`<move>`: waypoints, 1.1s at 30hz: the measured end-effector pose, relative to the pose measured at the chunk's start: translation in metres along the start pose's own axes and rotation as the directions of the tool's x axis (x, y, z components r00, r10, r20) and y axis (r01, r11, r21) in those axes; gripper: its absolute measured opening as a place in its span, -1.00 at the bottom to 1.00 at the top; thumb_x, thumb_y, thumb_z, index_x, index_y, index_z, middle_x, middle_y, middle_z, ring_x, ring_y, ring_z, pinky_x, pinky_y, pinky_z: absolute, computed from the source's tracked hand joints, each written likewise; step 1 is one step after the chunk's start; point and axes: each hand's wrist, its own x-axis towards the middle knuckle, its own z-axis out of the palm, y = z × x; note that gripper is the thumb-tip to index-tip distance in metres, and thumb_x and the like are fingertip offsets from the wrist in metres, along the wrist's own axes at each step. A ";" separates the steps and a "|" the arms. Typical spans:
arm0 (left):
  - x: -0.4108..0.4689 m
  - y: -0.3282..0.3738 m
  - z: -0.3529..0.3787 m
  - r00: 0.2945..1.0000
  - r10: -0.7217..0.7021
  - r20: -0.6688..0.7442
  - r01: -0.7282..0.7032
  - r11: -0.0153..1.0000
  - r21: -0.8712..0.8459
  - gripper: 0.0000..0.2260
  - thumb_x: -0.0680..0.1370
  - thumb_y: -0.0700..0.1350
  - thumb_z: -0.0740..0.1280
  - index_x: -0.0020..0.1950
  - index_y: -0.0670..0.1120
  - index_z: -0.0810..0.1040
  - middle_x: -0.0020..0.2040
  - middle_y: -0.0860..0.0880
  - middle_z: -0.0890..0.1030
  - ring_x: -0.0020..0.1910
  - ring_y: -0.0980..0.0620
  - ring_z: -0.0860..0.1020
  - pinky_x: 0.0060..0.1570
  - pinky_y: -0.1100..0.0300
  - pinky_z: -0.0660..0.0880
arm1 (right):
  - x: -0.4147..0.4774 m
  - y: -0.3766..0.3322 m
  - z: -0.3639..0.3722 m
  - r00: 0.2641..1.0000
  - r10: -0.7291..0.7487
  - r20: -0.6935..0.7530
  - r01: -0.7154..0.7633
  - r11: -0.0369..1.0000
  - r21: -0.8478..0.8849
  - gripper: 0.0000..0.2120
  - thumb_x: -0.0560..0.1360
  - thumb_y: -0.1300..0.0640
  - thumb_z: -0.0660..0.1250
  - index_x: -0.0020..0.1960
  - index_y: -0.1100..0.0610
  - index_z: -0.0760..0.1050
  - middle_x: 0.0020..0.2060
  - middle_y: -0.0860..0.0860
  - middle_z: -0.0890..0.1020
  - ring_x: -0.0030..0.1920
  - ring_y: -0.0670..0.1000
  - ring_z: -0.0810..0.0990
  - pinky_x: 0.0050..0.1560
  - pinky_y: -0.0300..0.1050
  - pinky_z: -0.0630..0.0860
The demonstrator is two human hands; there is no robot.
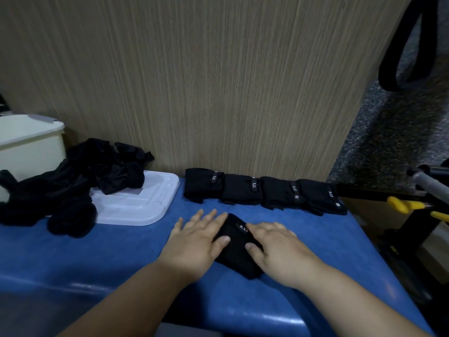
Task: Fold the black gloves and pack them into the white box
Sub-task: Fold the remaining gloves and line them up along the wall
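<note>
Table: a blue table top runs from the left edge to the right, with a wood-grain panel standing upright behind it.
White box: the white box sits at the far left, at the back of the table, and only part of it is in view.
Loose gloves: a heap of unfolded black gloves lies just in front of and beside the box. Its right part rests on the lid.
Lid: a flat white lid lies on the table right of the heap, partly covered by it.
Left hand: the left hand lies flat with its fingers spread on the table. Its thumb and first finger press on the left side of the glove.
Glove in work: a folded black glove lies on the table between the two hands, a small label with pale figures on its top side.
Right hand: the right hand lies flat over the right side of the glove, its fingers straight and close together and its thumb on top of the fabric.
Folded row: four folded black gloves stand side by side, touching, along the foot of the panel behind the hands, well apart from the box.
Strap: a black looped strap hangs at the top right.
Handles: yellow handles on a dark frame show past the right end of the table.
</note>
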 end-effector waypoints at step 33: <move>0.061 0.111 -0.017 0.947 -0.287 0.145 0.151 -0.002 -0.989 -0.85 0.60 -0.14 0.26 0.17 -0.07 0.42 0.02 -0.09 0.62 0.03 -0.06 0.60 0.08 0.00 0.54 | 0.011 0.055 -0.041 0.931 0.339 0.136 -0.135 -0.027 0.990 -0.79 0.51 0.27 0.32 0.12 0.10 0.49 -0.16 0.05 0.69 -0.21 -0.01 0.65 -0.17 -0.06 0.56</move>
